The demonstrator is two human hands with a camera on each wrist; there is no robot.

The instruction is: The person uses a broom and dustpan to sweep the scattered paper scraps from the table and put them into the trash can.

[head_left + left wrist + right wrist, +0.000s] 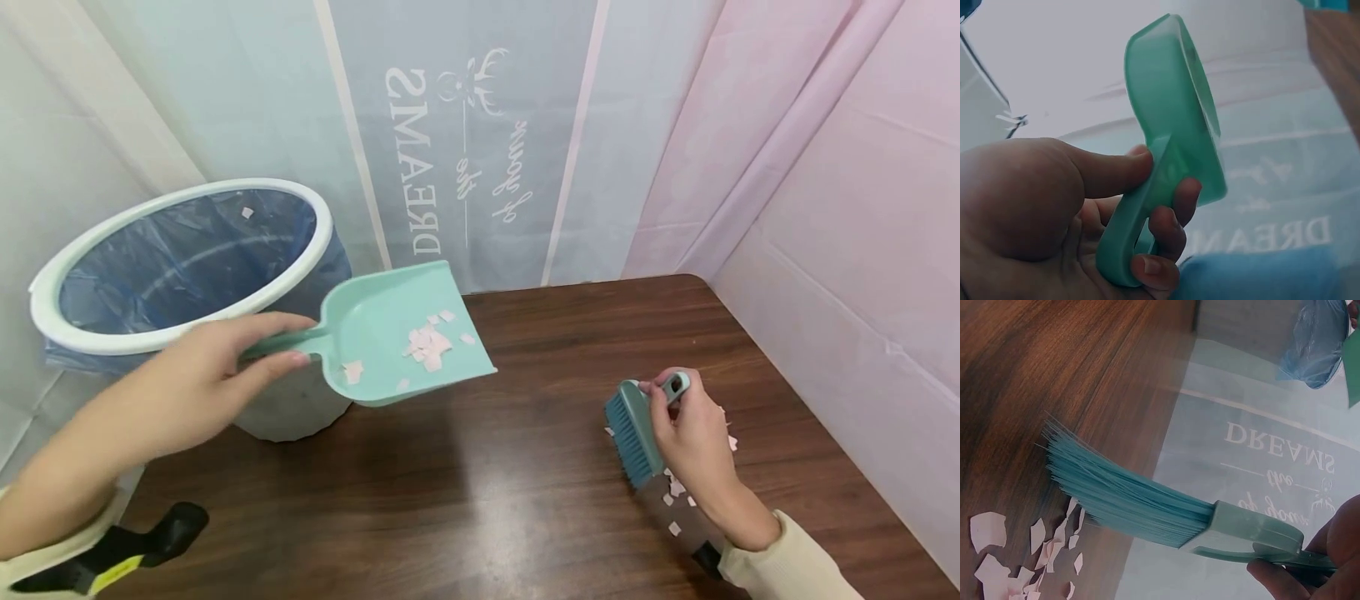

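My left hand [217, 367] grips the handle of a mint-green dustpan [382, 308], raised over the table beside the bin. Pale pink paper scraps [429, 346] lie in the pan, most in a small heap near its front edge. In the left wrist view, thumb and fingers wrap the looped handle [1124, 240]. My right hand [693, 429] holds a small green hand brush [637, 429] by its handle at the table's right side. The teal bristles [1116, 487] point down at the tabletop. More paper scraps [1007, 575] lie beside the bristles, partly hidden by the hand in the head view.
A bin [300, 408] with a white rim and blue liner stands at the left; one scrap [247, 213] shows on its liner. The dark wooden table [525, 467] reaches to a printed curtain [480, 125] behind and a pale curtain [862, 275] at right.
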